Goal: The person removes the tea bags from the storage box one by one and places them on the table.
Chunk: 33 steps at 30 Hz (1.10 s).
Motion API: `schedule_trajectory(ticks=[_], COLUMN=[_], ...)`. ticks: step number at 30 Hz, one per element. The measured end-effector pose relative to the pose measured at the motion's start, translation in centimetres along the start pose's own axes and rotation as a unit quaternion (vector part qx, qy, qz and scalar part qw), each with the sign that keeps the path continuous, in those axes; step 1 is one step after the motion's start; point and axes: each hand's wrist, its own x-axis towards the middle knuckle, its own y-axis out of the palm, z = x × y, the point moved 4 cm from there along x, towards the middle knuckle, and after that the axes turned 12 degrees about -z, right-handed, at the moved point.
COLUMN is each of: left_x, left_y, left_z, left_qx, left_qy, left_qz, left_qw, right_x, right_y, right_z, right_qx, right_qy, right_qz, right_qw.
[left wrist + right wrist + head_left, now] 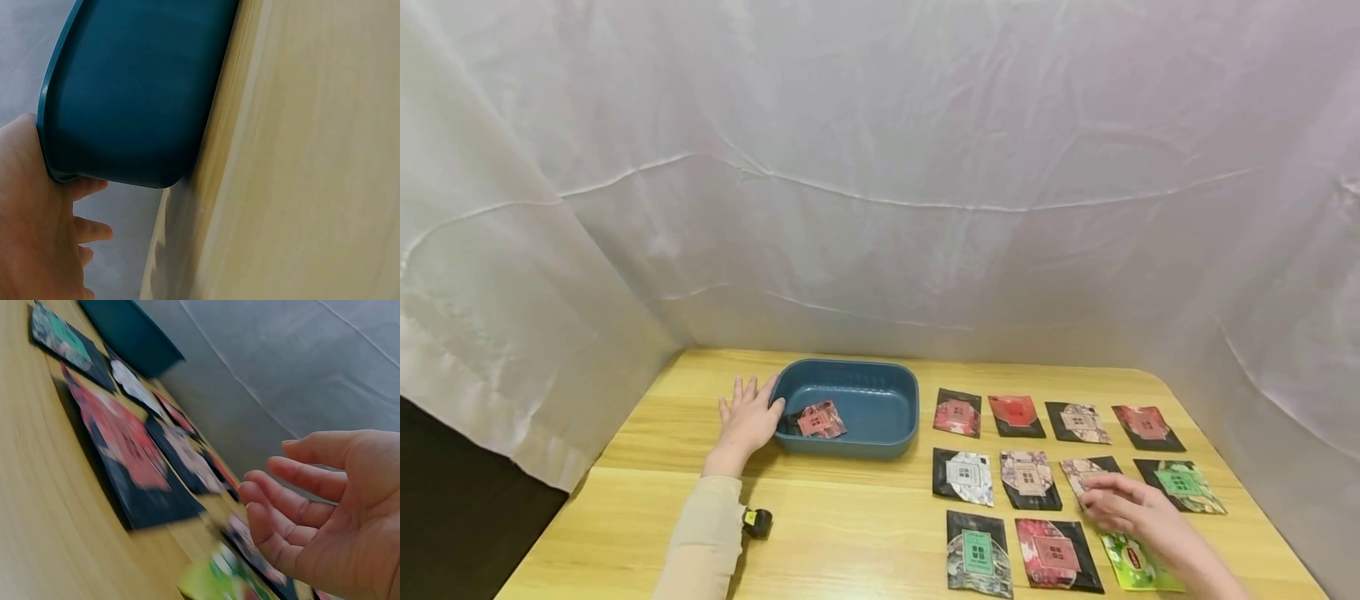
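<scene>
My left hand [750,422] is at the left end of a dark blue-green plastic basin [857,447], its fingers spread and fairly straight, thumb by the rim. In the left wrist view, the hand [40,219] touches the basin [134,94] at its corner. Inside the basin lies a reddish tea sachet [822,420]. My right hand [1123,504], loosely bent and holding nothing, hovers over the lower right sachets. It partly covers a pink-and-black sachet [1073,475] and a yellow-green sachet [1131,560].
Several flat sachets lie in rows to the basin's right, among them a green-labelled one [977,554], a red-and-black one [1017,415] and a white-and-black one [967,475]. Pale cloth [880,250] hangs behind the wooden table [842,525]. A small black device [757,523] sits at my left wrist.
</scene>
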Motion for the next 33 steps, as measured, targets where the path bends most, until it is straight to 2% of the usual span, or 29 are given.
schedule_trajectory(ticks=[6,12,17,26,29,33], left_x=[0.0,0.0,0.0,-0.1,-0.1,-0.1], left_y=[0.0,-0.1,-0.1,-0.2,-0.2,-0.3], left_z=[0.1,0.0,-0.1,-0.2,-0.2,-0.1], left_qx=[-0.004,0.005,0.003,-0.001,-0.004,-0.008], left_qy=[-0.001,0.000,0.000,0.002,0.002,0.002], left_qz=[0.000,0.004,0.005,0.003,0.002,0.001], left_qw=[1.0000,1.0000,1.0000,1.0000,1.0000,1.0000], right_x=[1.8,3.6,5.0,7.9,8.9,10.1], right_y=[2.9,6.5,10.1,16.5,18.5,20.8], right_z=[1.3,3.0,4.9,8.8,9.7,10.9], right_qx=[0.026,-0.003,-0.018,-0.023,-0.024,0.007], right_qy=[-0.020,-0.034,-0.054,-0.112,-0.120,-0.110], right_qz=[0.030,0.017,0.026,0.084,0.095,0.096], right_qw=[0.9990,0.9993,0.9980,0.9899,0.9880,0.9893])
